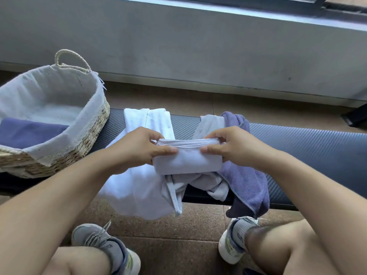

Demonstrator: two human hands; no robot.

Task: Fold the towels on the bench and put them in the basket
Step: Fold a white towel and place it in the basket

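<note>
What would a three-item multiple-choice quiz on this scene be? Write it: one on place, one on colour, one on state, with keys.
1. The basket sits where?
A. On the bench's left end
B. On the floor
C. On the window sill

2. The towel in the basket is which colour?
A. Red
B. Purple
C. Green

3. The white towel in both hands is:
A. Spread flat
B. Folded
C. Hanging

Key: 1 A, it rests on the bench. 2 B, purple shows against the liner. 3 B, stacked layers show between left hand and right hand.
</note>
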